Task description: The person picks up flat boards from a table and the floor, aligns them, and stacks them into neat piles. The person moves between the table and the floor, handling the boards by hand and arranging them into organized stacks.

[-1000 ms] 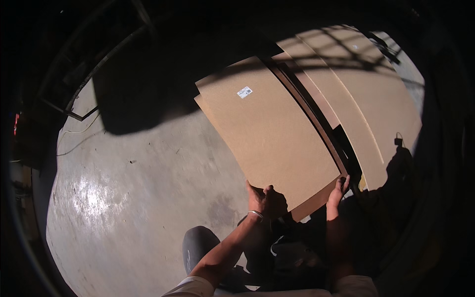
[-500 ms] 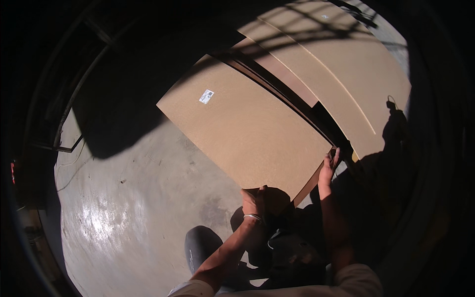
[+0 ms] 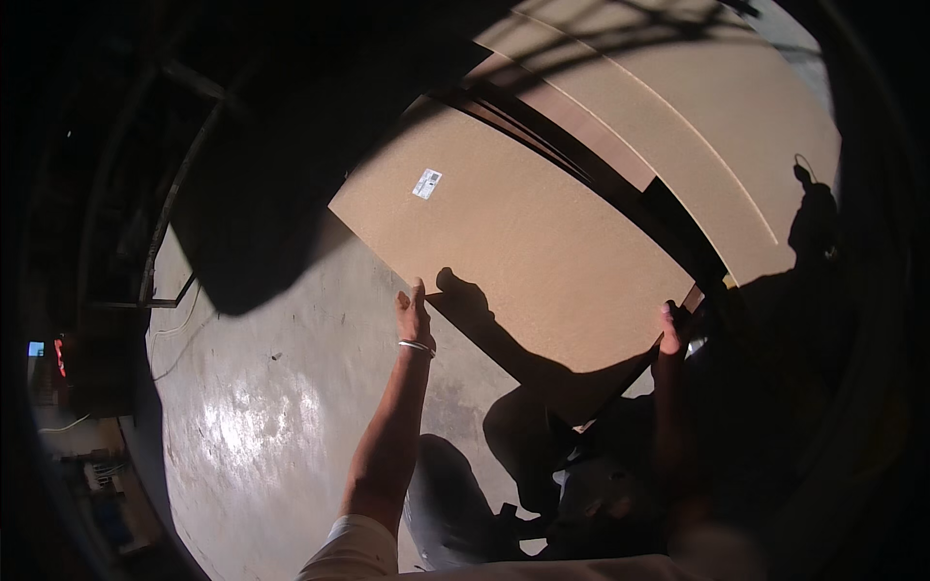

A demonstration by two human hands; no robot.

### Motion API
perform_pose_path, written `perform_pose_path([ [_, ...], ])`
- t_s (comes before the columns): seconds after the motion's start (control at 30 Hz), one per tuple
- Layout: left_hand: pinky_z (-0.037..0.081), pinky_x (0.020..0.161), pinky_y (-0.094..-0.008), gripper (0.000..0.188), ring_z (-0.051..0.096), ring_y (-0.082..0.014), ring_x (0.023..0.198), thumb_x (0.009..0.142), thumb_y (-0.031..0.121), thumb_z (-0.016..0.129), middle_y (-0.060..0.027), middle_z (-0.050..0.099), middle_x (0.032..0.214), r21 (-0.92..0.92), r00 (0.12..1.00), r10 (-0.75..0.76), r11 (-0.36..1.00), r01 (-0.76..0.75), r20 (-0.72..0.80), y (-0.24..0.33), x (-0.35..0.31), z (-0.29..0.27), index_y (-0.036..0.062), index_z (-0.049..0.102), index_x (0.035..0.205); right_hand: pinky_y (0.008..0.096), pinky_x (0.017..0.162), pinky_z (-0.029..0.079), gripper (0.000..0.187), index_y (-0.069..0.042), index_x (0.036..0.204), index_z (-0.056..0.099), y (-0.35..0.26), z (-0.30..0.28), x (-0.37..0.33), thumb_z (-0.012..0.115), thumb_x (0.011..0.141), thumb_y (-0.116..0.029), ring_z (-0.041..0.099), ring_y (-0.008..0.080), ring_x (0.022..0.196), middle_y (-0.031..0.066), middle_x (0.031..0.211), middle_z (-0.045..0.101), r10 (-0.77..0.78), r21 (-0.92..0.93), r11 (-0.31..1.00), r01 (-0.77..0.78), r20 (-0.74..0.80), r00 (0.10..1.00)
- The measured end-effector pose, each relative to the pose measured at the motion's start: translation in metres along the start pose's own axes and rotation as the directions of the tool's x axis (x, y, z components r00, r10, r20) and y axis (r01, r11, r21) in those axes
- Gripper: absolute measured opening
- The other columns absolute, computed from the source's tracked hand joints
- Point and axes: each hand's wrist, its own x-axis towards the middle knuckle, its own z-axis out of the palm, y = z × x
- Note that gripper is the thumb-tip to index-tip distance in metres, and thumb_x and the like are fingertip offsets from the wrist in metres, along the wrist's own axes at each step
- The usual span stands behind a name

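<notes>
A large tan fibreboard panel (image 3: 542,232) with a white label (image 3: 426,184) lies in front of me. My left hand (image 3: 415,318), with a light bracelet at its wrist, is at the panel's left long edge, thumb side up and fingers bent around the edge. Part of those fingers is hidden. At the near right end my right hand (image 3: 670,334) holds the short edge near its corner; its thumb points up, and shadow covers much of the hand. Shadows of my left arm and head fall across the panel.
Further tan boards (image 3: 717,126) lie overlapping beyond a dark gap on the right. Grey concrete floor (image 3: 242,387) spreads to the left, with a thin cable (image 3: 179,324) on it. A dark metal frame (image 3: 160,252) stands at the left. My knee (image 3: 446,494) is below the panel.
My left hand has slid away from the near end, farther along the panel's left edge. My right hand has shifted slightly nearer along the short edge. The whole view has moved a little.
</notes>
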Motion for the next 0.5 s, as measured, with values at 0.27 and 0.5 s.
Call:
perform_pose_path([
  [0.27,0.036,0.106,-0.0420,0.097,0.044,-0.0361,0.126,0.087,0.053,0.061,-0.0292,0.034,0.142,0.451,0.997,0.034,0.893,0.003,-0.074,0.006,0.050,0.040,-0.0024,0.012,0.149,0.0312,0.089,0.038,0.041,-0.003,0.119,0.047,0.014,0.031,-0.014,0.066,0.087,-0.021,0.048,0.0141,0.094,0.0009,0.093,0.052,0.146,-0.150,0.979,-0.138,0.041,0.988],
  [0.5,0.023,0.113,-0.0555,0.102,0.017,-0.0352,0.145,0.082,0.056,0.063,-0.0230,0.015,0.155,0.813,0.990,0.143,0.575,-0.094,0.013,0.053,0.047,0.015,0.0035,0.010,0.151,0.0370,0.097,0.041,0.047,-0.002,0.127,0.050,-0.035,0.032,-0.013,0.063,0.092,-0.030,0.052,0.0240,0.117,0.0149,0.127,0.055,0.377,-0.594,0.761,-0.261,0.079,0.923],
])
